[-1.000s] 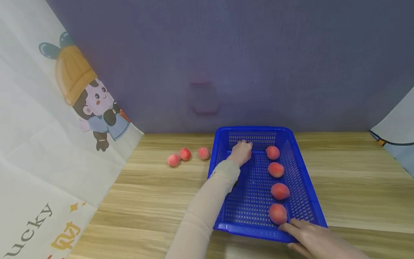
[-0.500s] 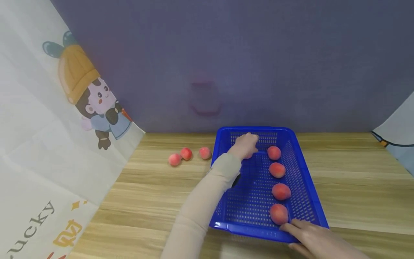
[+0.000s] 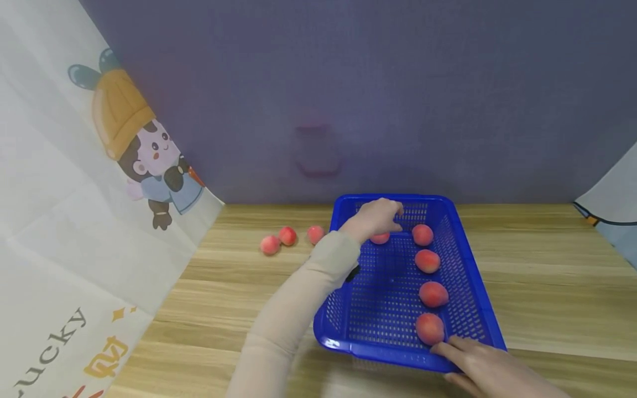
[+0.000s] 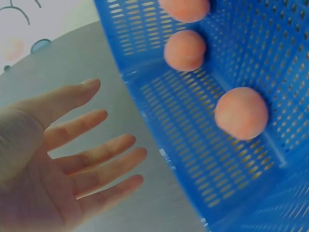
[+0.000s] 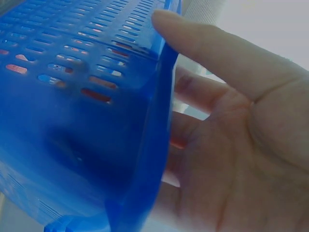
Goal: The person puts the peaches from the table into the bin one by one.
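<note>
My left hand (image 3: 379,214) is over the far left part of a blue plastic basket (image 3: 398,362), holding nothing. In the left wrist view its fingers (image 4: 104,159) are spread and apart from the basket. Just below this hand, a peach (image 3: 380,237) lies on the basket floor near the far wall. Along the basket's right side several more peaches, such as the nearest one (image 3: 430,329), form a row. My right hand (image 3: 478,365) grips the rim at the near right corner, thumb on one side and fingers on the other in the right wrist view.
Three peaches lie on the wooden table (image 3: 224,309) left of the basket, among them the leftmost peach (image 3: 270,245). A dark grey panel (image 3: 423,99) stands behind the table. A white printed sheet (image 3: 59,221) hangs at the left, and a black cable (image 3: 614,222) runs at the right.
The left hand has let go of a peach at the basket's far left and risen off it, fingers opening. Its forearm has shifted left. The right hand stays on the rim.
</note>
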{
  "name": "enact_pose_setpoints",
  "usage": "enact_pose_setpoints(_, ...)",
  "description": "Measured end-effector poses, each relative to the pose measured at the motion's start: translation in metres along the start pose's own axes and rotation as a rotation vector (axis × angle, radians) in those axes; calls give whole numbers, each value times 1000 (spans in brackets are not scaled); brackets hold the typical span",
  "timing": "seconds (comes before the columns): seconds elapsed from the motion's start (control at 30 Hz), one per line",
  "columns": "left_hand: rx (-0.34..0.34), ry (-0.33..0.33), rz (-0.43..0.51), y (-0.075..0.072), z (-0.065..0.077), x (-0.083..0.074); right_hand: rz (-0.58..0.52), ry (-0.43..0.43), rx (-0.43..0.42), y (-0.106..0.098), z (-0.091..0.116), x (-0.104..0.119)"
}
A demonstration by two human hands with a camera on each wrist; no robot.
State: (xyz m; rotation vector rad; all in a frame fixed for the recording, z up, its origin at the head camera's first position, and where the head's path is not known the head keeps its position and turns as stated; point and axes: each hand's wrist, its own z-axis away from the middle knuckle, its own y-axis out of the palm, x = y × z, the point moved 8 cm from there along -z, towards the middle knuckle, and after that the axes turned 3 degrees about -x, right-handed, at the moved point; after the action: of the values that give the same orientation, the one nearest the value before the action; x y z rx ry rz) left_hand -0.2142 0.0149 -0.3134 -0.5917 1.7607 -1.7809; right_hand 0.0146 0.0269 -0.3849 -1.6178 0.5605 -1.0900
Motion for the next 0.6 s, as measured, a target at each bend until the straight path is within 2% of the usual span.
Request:
enact_pose_setpoints(0.37, -26, 60, -28, -33, 37, -1, -31, 41, 46, 1, -1, 0)
enact_pose_setpoints(0.6, -78, 66, -36, -45, 61, 11, -47, 52, 56, 0, -2, 1)
